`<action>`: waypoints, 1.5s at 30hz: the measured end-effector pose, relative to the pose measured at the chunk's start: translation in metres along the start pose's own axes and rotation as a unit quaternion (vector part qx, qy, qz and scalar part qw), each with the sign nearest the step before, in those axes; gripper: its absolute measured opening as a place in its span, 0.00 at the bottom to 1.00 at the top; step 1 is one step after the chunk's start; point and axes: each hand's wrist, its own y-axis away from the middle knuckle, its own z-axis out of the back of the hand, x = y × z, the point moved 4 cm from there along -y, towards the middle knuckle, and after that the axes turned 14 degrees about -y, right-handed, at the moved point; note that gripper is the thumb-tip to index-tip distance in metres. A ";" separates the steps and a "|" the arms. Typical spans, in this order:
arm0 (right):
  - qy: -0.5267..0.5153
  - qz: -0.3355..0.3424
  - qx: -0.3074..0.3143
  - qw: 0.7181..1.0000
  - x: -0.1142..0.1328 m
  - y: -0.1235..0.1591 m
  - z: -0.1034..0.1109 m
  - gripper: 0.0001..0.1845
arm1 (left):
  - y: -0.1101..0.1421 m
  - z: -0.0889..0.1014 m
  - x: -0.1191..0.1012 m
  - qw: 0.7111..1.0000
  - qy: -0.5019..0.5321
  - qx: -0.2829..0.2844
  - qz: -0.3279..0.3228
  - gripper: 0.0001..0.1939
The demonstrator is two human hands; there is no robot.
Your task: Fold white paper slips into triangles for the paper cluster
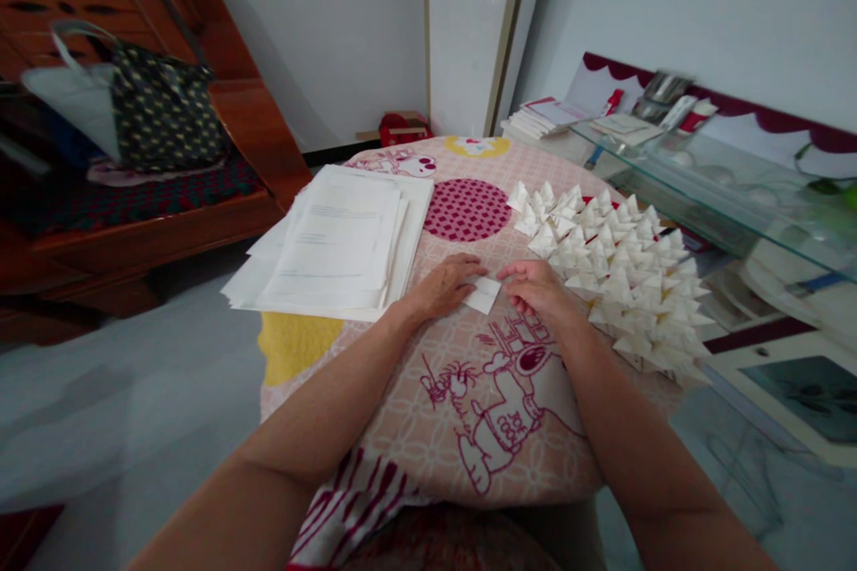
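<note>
A small white piece of folded paper [482, 295] lies on the patterned tablecloth, with a crease line across it. My left hand [447, 285] is closed on its left end, the fingertips at the top edge and the thumb near the side. At the paper's upper right corner, my right hand [536, 287] has its thumb and forefinger together at the edge, the other fingers curled under. Just right of this hand stand many pointed folded-paper pieces [616, 268], set in close rows. To the left rests a stack of white paper sheets [335, 236], some with faint print.
The round table's cloth [428, 428] has cartoon figures and coloured circles. A glass-topped stand [723, 196] with papers and small items adjoins on the right. On the left, a wooden bench [247, 125] holds a dark patterned bag [164, 107]. A red item [400, 128] sits by the wall.
</note>
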 end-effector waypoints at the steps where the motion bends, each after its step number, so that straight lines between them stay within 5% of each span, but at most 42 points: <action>1: 0.028 0.004 -0.002 1.000 0.000 0.000 0.000 0.15 | 0.000 -0.001 0.001 1.000 0.000 -0.004 -0.001 0.22; 5: 0.087 0.031 -0.003 0.996 -0.002 -0.002 0.001 0.17 | -0.001 -0.004 0.002 1.000 0.000 -0.015 -0.005 0.24; 16: 0.030 0.065 0.019 0.997 -0.006 -0.010 -0.007 0.05 | 0.001 0.004 -0.007 0.999 0.020 -0.033 -0.030 0.28; 22: 0.052 0.073 0.013 0.996 -0.009 -0.013 -0.007 0.09 | 0.000 0.016 -0.014 0.999 0.027 -0.021 0.002 0.18; 32: 0.070 0.086 -0.056 0.992 -0.005 -0.012 0.005 0.16 | 0.004 0.041 -0.019 0.988 0.111 -0.106 -0.001 0.11; 39: -0.047 0.059 -0.067 0.995 -0.001 -0.007 0.009 0.09 | 0.003 0.042 -0.015 0.991 0.097 -0.083 -0.034 0.11; 45: -0.002 0.010 -0.034 0.999 0.000 -0.004 0.009 0.07 | 0.006 0.043 -0.013 0.995 0.049 -0.031 -0.080 0.10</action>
